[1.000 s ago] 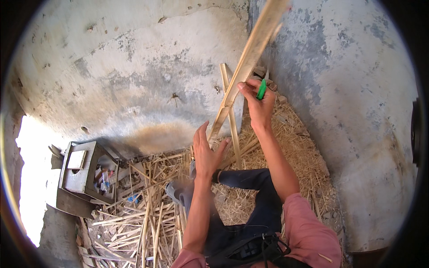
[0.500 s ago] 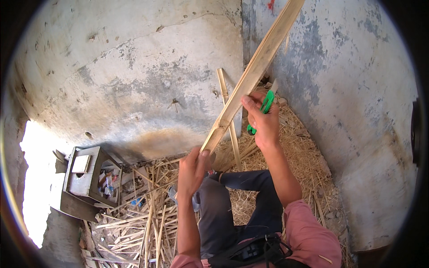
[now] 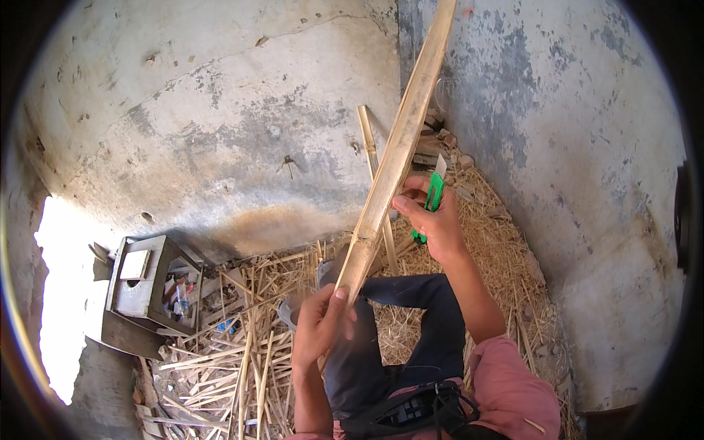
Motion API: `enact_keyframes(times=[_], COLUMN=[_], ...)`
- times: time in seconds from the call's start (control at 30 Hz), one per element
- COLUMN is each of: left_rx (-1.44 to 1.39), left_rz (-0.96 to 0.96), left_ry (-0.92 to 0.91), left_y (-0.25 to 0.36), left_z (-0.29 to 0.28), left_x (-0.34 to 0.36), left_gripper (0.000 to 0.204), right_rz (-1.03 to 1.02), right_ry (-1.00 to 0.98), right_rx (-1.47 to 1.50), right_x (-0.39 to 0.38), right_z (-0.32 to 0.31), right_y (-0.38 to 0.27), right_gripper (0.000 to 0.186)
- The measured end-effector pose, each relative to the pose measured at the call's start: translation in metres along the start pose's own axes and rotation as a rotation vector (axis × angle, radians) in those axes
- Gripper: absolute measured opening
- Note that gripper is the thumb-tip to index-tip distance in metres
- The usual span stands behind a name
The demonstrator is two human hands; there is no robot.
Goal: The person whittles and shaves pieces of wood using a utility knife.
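Observation:
A long split bamboo strip (image 3: 392,158) slants up and to the right before me, its hollow inner face and a node showing. My left hand (image 3: 323,315) grips its lower end, thumb on the face. My right hand (image 3: 433,216) is closed around a green utility knife (image 3: 435,192), whose pale blade points upward. The thumb of that hand lies at the strip's right edge; whether its fingers also bear on the strip, I cannot tell. The blade stands apart from the bamboo. Behind the strip, a narrower bamboo piece (image 3: 367,136) leans against the wall.
Many thin split strips (image 3: 213,385) lie heaped on the floor at left. Fine shavings (image 3: 499,271) cover the floor at right. A wooden box-like cabinet (image 3: 141,286) with a bottle (image 3: 180,301) inside lies by the bright opening. Worn plaster walls (image 3: 242,110) meet in the corner ahead.
The bamboo strip has swung more upright, and its lower end has come down and slightly right with my left hand. My right hand has dropped a little, with the knife still in it.

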State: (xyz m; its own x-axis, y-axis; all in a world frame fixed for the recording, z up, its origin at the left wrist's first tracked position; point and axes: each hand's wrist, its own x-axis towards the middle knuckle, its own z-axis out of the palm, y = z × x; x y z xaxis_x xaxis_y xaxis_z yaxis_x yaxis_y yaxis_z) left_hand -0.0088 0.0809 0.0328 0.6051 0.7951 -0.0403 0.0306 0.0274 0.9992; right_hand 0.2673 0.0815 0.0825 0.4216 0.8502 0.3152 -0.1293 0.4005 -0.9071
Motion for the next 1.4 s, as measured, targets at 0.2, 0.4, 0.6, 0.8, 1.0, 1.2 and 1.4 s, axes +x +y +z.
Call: enact_keyframes(times=[0.2,0.4,0.6,0.8,1.0,1.2,1.4], left_rx=[-0.189,-0.125,-0.117,0.029,0.425,0.495,0.576], left_rz=[0.012,0.003,-0.035,-0.02,0.001,-0.269,-0.067], left_ry=[0.017,0.023,0.01,-0.011,0.059,0.053,0.252], left_y=[-0.004,-0.005,-0.003,0.003,0.001,-0.006,-0.003], left_z=[0.018,0.021,0.023,0.03,0.005,-0.02,-0.031], left_x=[-0.001,-0.002,-0.006,-0.015,-0.056,-0.093,-0.101], left_gripper=[0.043,0.046,0.045,0.039,0.059,0.052,0.044], right_rz=[0.021,0.037,0.154,0.043,0.056,0.069,0.073], right_ry=[0.059,0.06,-0.121,-0.119,-0.061,-0.004,-0.021], right_rx=[0.062,0.006,-0.072,-0.102,-0.082,0.003,-0.014], right_x=[-0.005,-0.012,-0.027,-0.033,-0.031,-0.024,-0.016], right_z=[-0.006,-0.007,-0.004,-0.005,-0.002,0.002,0.009], right_y=[0.014,0.008,0.009,0.01,-0.005,-0.004,0.014], right_gripper=[0.037,0.04,0.042,0.041,0.039,0.035,0.035])
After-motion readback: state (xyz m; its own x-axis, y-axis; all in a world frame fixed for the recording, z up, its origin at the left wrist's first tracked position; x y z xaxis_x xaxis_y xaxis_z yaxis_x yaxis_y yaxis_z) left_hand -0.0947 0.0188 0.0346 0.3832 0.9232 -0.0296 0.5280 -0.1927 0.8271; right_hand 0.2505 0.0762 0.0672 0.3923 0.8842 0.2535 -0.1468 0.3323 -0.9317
